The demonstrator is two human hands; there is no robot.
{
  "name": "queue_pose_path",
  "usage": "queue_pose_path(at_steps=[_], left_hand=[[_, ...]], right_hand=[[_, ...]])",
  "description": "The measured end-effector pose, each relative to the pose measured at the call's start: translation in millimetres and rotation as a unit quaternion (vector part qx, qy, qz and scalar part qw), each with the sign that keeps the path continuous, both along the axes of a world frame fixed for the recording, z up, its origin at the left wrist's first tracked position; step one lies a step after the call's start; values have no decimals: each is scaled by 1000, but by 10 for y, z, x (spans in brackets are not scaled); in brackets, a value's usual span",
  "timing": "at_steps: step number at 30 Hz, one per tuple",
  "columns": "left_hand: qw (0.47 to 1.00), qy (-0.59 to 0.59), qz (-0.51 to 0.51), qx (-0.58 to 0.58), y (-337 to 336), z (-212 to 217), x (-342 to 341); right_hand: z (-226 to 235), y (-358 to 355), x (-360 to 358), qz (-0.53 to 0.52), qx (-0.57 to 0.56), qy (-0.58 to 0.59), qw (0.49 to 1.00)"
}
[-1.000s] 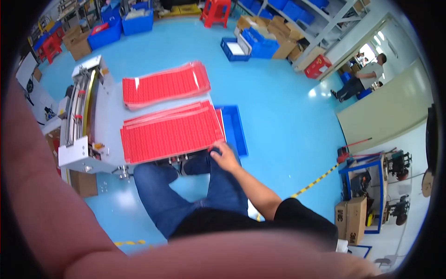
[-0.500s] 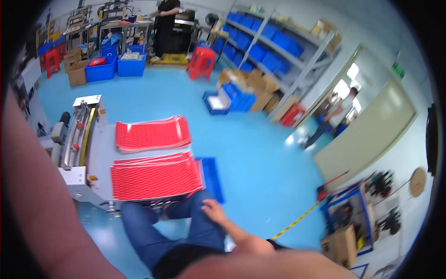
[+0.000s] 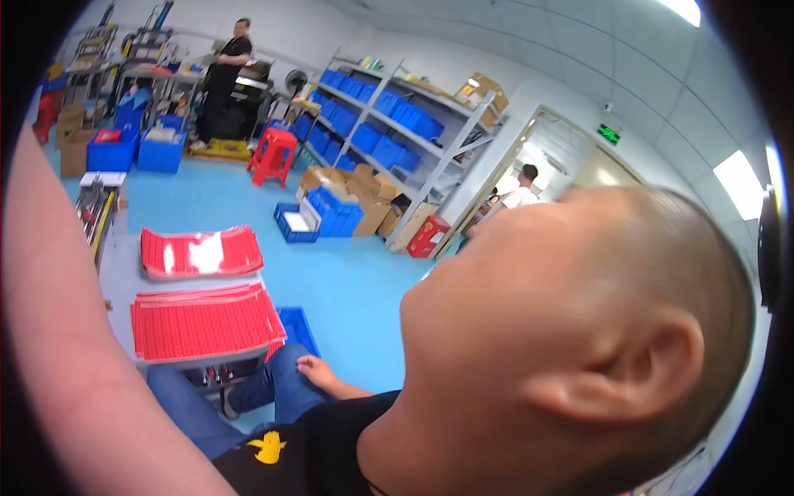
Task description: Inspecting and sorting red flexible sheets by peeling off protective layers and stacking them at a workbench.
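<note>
My right hand [image 3: 314, 369] rests on my knee in blue jeans, its fingers loosely apart and holding nothing. My left arm [image 3: 78, 355] rises large and close along the left edge. The left hand at its end lies outside the picture. In front of my legs, a stack of red patterned sheets [image 3: 207, 324] with white edges lies on a grey machine table [image 3: 120, 263]. Behind it on the same table is a second red stack [image 3: 203, 253], with light glaring off its top sheet. Neither hand touches the sheets.
A blue bin [image 3: 299, 331] stands beside the table. Farther back are a red stool [image 3: 273, 157], more blue bins [image 3: 113, 155], cardboard boxes [image 3: 372, 192] and a storage shelf [image 3: 451, 150]. One person [image 3: 223, 78] stands at the back, another [image 3: 519, 192] by the doorway. My head blocks much of the right side.
The view has swung up and to the right, so the table and sheets appear farther left. My head now fills the right side. My right hand stays on my knee.
</note>
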State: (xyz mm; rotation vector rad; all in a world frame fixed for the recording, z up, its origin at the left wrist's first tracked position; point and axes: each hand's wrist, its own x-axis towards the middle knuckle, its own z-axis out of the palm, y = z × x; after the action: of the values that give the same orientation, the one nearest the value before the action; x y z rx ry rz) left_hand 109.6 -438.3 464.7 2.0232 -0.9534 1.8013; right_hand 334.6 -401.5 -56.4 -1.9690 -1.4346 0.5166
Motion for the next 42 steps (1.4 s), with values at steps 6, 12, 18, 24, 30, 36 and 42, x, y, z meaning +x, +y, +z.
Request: queue_pose_path(at_steps=[6,12,18,24,30,36,42], left_hand=[[1000,8,-6,15,-162,49,127],[997,69,10,16,-215,-189,207],[993,114,4,-15,-371,-150,316],[986,147,-51,-67,-528,108,367],[979,157,-93,-89,-492,248,385],[977,165,-115,-77,-551,178,428],[977,160,-115,-79,-617,181,478]], right_hand=[[49,204,68,18,-8,8,1000],[26,599,234,53,-16,14,998],[67,885,258,80,-35,12,996],[178,778,209,69,-60,24,995],[274,699,241,37,-68,32,996],[303,677,325,4,-56,34,998],[317,635,374,9,-43,36,998]])
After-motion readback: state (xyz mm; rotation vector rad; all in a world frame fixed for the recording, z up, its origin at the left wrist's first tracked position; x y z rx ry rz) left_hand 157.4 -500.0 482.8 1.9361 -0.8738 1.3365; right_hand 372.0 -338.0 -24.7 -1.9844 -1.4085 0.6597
